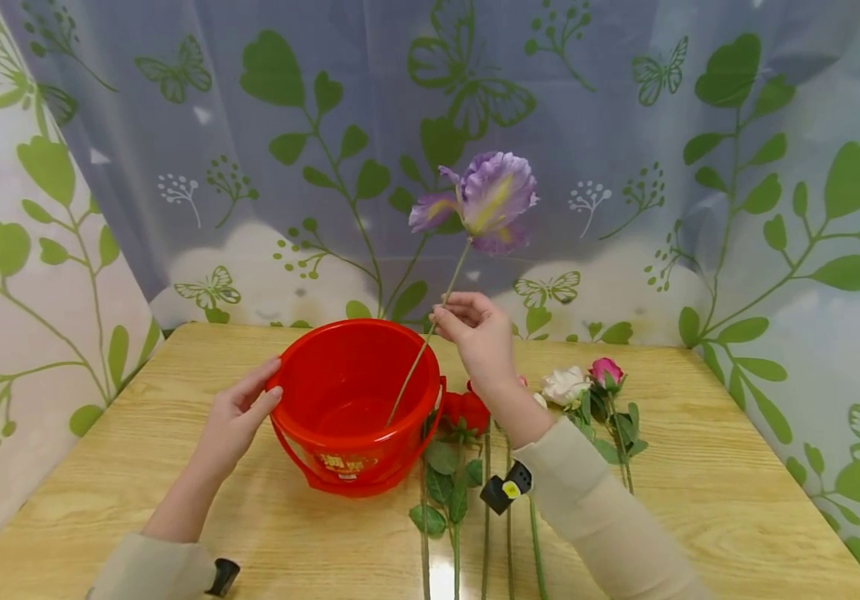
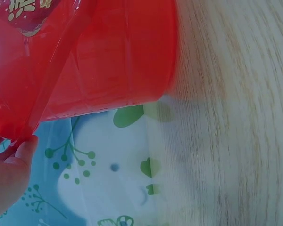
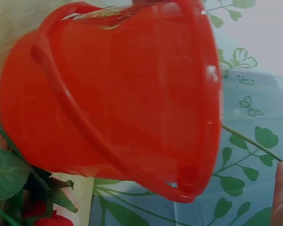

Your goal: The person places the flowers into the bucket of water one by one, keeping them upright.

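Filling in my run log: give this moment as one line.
right hand: pinches purple flower stem, tip inside red bucket | left hand: touches bucket rim | loose flowers on table

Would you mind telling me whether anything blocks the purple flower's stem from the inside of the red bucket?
Nothing visible does. The right hand pinches the purple flower by its stem, whose lower end already reaches inside the open red bucket; the left hand touches the rim's far side.

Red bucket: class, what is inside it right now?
Only the lower stem of the purple flower reaches into the red bucket, pinched higher up by the right hand. The near inner wall and part of the floor are hidden by the rim.
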Tool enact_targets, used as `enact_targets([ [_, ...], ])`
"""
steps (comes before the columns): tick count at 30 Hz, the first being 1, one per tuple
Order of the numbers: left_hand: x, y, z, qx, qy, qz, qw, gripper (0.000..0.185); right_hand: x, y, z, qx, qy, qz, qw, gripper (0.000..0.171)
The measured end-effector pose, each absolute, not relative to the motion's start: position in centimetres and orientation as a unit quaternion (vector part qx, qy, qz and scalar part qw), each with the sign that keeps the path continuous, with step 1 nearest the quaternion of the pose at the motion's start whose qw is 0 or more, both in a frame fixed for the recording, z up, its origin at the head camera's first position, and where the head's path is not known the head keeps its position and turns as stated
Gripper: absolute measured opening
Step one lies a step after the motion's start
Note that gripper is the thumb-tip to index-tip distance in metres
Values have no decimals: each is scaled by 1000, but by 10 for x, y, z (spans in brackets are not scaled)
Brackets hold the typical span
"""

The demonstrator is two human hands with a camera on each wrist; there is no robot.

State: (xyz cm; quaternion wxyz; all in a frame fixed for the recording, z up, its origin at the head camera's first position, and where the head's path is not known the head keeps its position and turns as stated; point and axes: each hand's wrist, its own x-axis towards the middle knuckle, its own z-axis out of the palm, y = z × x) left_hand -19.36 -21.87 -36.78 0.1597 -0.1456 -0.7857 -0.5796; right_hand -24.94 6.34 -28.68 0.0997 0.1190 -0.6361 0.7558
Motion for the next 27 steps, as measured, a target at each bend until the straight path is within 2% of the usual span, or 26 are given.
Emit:
enact_targets([
  [18, -194, -217, -370, -155, -782, -576, 178, 40, -247, 39, -315, 203, -775, 584, 131, 18],
  [27, -194, -218, -370, -148, -784, -577, 175, 42, -244, 33, -317, 217, -789, 560, 134, 18],
])
